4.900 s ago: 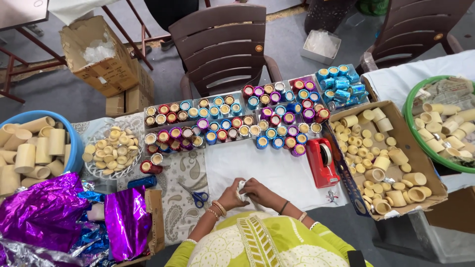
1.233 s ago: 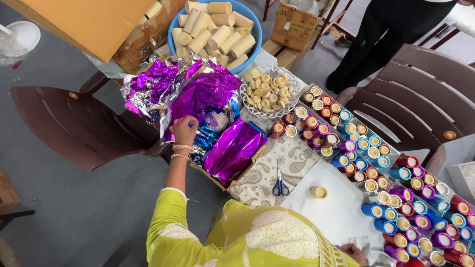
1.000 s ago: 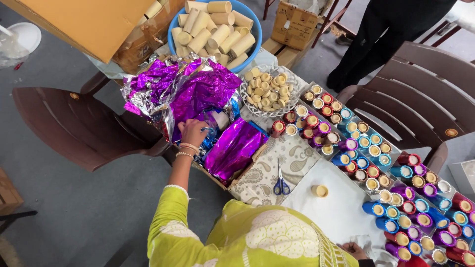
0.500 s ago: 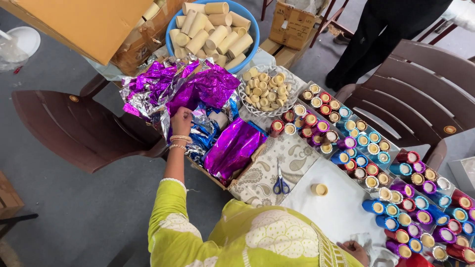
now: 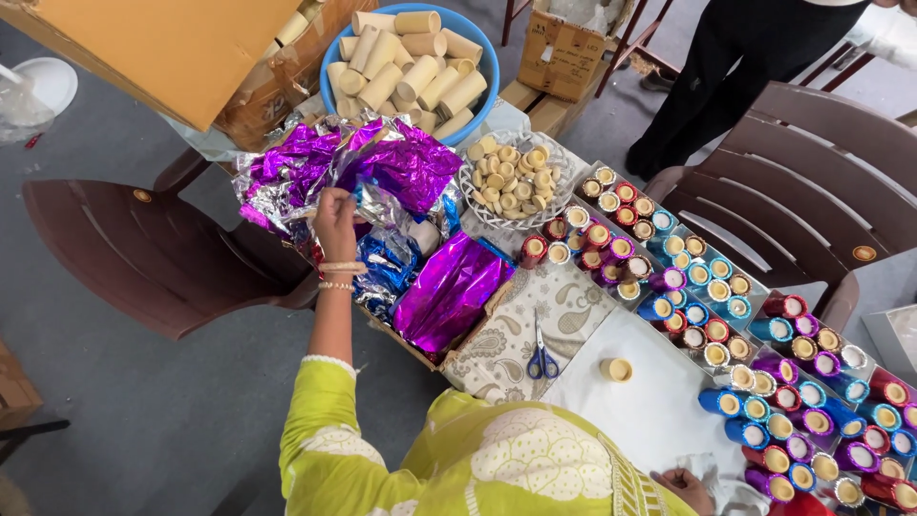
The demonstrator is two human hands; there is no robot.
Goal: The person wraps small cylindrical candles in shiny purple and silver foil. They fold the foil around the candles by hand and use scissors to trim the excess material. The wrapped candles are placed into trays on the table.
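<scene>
My left hand (image 5: 334, 218) reaches out over a cardboard tray of crumpled foil and pinches the edge of a purple and silver foil sheet (image 5: 396, 167), lifted a little off the heap. Blue foil (image 5: 392, 266) and a flatter purple foil piece (image 5: 449, 291) lie just beside it. My right hand (image 5: 684, 483) is only partly in view at the bottom edge, resting on the white sheet (image 5: 650, 420) next to a crumpled white scrap; its grip is hidden. A single small cardboard cap (image 5: 616, 369) stands on that sheet.
Blue-handled scissors (image 5: 543, 359) lie on a patterned cloth. Rows of foil-wrapped tubes (image 5: 726, 320) run to the right. A blue tub of bare cardboard tubes (image 5: 411, 57) and a wire basket of caps (image 5: 511, 177) stand beyond. Brown chairs (image 5: 143, 253) flank the table; a person in black (image 5: 735, 67) stands behind.
I have turned from the white sheet toward the foil heap. Over the last second my left hand has gone into the foil and drawn a purple sheet upward.
</scene>
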